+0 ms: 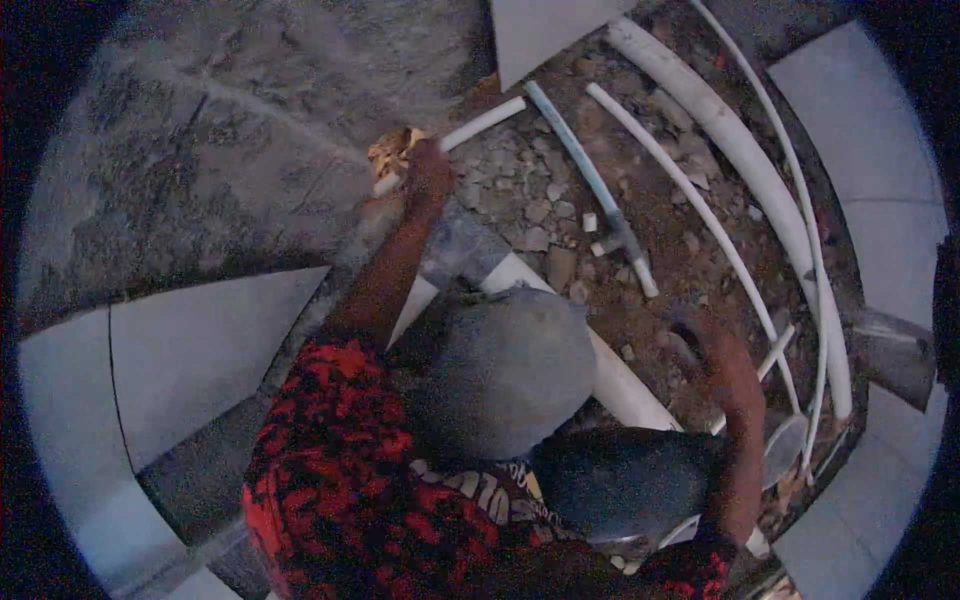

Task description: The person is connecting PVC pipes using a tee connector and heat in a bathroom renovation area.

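Note:
At the upper left, my left hand [428, 172] closes round a thin white pipe [485, 123], which sticks out to the right and shows a short end below the hand. Crumpled tan material [390, 150], perhaps paper or cloth, lies against the same hand; whether I grip it too is unclear. My right hand [705, 345] hovers over the dirt on the right, dark and blurred, so its fingers are hard to read. Nearest to it is a bluish-white pipe with a tee fitting [622, 238], lying apart from the hand on the rubble.
Another thin white pipe [690, 190], a thick white pipe [745, 130] and a long thin tube [800, 190] curve along the right. A small white pipe piece [589, 222] lies on the stones. Pale tiles [215, 350] border the dirt, and rough grey ground [240, 130] spreads at upper left.

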Motion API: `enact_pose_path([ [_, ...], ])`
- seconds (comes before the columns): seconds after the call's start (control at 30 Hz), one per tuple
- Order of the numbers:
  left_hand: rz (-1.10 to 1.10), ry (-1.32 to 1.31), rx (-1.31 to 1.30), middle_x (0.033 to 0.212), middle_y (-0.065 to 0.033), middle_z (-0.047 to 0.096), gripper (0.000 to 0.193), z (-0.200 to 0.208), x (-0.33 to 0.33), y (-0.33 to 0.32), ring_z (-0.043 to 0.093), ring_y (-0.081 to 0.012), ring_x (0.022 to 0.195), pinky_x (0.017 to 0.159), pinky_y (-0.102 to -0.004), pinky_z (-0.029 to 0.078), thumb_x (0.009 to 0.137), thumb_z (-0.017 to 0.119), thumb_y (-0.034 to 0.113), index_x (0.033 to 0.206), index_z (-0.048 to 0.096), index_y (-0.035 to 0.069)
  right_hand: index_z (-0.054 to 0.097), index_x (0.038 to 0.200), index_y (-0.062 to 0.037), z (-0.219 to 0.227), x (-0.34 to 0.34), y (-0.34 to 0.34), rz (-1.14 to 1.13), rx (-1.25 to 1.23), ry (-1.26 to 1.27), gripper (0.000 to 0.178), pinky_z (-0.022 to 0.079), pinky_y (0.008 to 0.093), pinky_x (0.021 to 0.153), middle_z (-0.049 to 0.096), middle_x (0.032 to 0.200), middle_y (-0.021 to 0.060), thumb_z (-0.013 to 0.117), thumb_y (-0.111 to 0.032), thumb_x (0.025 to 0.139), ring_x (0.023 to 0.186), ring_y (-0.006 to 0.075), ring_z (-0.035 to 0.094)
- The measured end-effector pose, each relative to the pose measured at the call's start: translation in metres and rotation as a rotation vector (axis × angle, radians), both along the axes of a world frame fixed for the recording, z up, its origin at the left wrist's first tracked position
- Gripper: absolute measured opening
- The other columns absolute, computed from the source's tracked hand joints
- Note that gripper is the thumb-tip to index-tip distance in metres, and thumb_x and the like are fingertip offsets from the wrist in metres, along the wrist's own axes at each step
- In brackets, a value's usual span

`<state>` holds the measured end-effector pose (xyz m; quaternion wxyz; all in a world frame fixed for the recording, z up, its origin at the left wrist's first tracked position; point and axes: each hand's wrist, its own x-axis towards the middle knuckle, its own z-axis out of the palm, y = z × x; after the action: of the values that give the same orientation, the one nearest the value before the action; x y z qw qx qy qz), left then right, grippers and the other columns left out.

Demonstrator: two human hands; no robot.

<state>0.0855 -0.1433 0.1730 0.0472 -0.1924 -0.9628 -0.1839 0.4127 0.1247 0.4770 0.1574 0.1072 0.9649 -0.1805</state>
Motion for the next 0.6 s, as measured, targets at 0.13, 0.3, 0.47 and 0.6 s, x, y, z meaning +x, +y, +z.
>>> enact_pose_path([
  [0.13, 0.037, 0.043, 0.079, 0.107, -0.0182, 0.051, 0.035, -0.035, -0.014, -0.005, 0.05, -0.033, 0.101, 0.088, -0.0508, 0.039, 0.086, 0.049, 0.013, 0.119, 0.046, 0.003, 0.057, 0.111, -0.0056, 0.002, -0.007, -0.007, -0.013, -0.164, -0.025, 0.035, 0.045, 0.0416, 0.082, 0.062, 0.102, 0.0173, 0.058, -0.029, 0.085, 0.096, 0.0354, 0.058],
  [0.3, 0.059, 0.22, -0.138, 0.108, -0.0176, 0.052, 0.037, -0.051, -0.019, 0.011, 0.049, -0.0345, 0.101, 0.092, -0.0533, 0.035, 0.085, 0.048, 0.013, 0.121, 0.046, 0.002, 0.057, 0.109, -0.0047, -0.001, -0.005, -0.003, -0.077, -0.273, -0.072, 0.036, 0.046, 0.0421, 0.08, 0.063, 0.099, 0.0175, 0.059, -0.031, 0.085, 0.094, 0.0365, 0.059],
  [0.47, 0.083, 0.02, -0.454, 0.101, -0.0154, 0.056, 0.038, -0.049, -0.016, 0.052, 0.048, -0.0308, 0.104, 0.094, -0.0495, 0.033, 0.085, 0.047, 0.013, 0.12, 0.046, -0.001, 0.057, 0.112, -0.0061, 0.003, 0.005, 0.004, -0.063, -0.102, -0.085, 0.035, 0.045, 0.0401, 0.085, 0.059, 0.108, 0.0182, 0.059, -0.028, 0.085, 0.101, 0.0344, 0.056],
  [0.6, 0.011, 0.083, 0.066, 0.09, -0.0157, 0.058, 0.031, -0.053, -0.035, 0.022, 0.055, -0.0313, 0.084, 0.075, -0.0458, 0.043, 0.082, 0.052, 0.016, 0.109, 0.05, -0.001, 0.056, 0.114, -0.0065, 0.011, -0.006, -0.002, -0.165, -0.228, -0.157, 0.037, 0.044, 0.0405, 0.088, 0.057, 0.112, 0.0183, 0.06, -0.029, 0.084, 0.104, 0.0346, 0.055],
])
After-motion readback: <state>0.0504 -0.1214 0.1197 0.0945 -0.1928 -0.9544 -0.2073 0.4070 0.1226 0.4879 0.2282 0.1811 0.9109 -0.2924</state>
